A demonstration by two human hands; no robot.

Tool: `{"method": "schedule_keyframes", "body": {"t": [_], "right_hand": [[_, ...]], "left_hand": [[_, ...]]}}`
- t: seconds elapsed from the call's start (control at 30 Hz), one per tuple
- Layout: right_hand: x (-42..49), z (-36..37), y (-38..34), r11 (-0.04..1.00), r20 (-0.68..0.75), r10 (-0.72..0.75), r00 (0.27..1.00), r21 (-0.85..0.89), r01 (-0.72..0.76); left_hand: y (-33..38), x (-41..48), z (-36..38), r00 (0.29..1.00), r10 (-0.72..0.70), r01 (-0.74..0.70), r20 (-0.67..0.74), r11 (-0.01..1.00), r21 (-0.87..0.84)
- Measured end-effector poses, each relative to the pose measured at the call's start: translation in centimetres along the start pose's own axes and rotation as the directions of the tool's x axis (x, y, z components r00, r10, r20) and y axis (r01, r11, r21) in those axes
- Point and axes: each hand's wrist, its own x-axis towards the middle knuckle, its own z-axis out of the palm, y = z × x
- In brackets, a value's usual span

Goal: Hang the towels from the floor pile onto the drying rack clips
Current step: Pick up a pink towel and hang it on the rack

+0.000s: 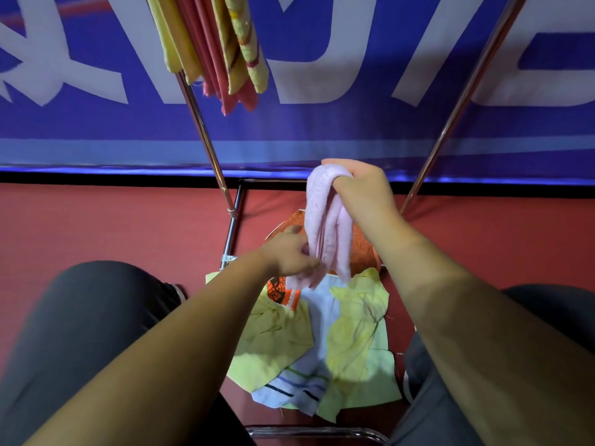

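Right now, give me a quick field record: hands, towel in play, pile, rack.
right hand: grips the top of the pink towel, raised above the pile
left hand: pinches the pink towel lower down
pink towel: bunched, hanging between both hands, not yet on the rack
floor pile: yellow-green cloths, a light blue striped towel, an orange towel
drying rack: metal legs either side of the pile; clips out of view
hung towels: yellow and pink ones hang at upper left
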Motion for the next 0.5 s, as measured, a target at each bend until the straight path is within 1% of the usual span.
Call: {"method": "schedule_keyframes", "body": {"t": [0.07,0.13,0.2,0.27,0.33,0.4,0.5], "right_hand": [[0.1,0.1,0.0,0.999,-0.002,-0.014,1.0,-0.044,0.014],[0.1,0.2,-0.2,0.991,0.029,-0.062,0.998,-0.116,0.065],[-0.1,0.4,-0.5,0.976,0.052,-0.085,0.995,-0.197,0.094],[-0.1,0.5,-0.8,0.964,0.041,-0.083,0.996,-0.249,0.091],[-0.3,0.5,-1.5,0.96,0.018,-0.078,0.997,-0.266,0.08],[-0.3,0.4,-2.2,0.952,-0.002,-0.091,0.996,-0.295,0.087],[-0.1,0.3,-3.1,0.95,0.003,-0.056,0.998,-0.309,0.055]], "left_hand": [[1.3,-0.2,-1.0,0.996,0.046,-0.051,-0.073,0.996,-0.079],[2.3,-0.2,-1.8,0.985,0.07,-0.096,-0.155,0.98,-0.172],[3.4,-0.4,-2.6,0.968,0.052,-0.12,-0.245,0.955,-0.271],[4.2,-0.8,-3.2,0.942,0.026,-0.128,-0.334,0.95,-0.286],[4.8,-1.0,-3.5,0.919,0.014,-0.134,-0.394,0.951,-0.278],[5.4,-1.4,-3.8,0.894,-0.016,-0.139,-0.448,0.94,-0.312],[6.1,-1.8,-4.6,0.837,-0.022,-0.193,-0.547,0.923,-0.332]]}}
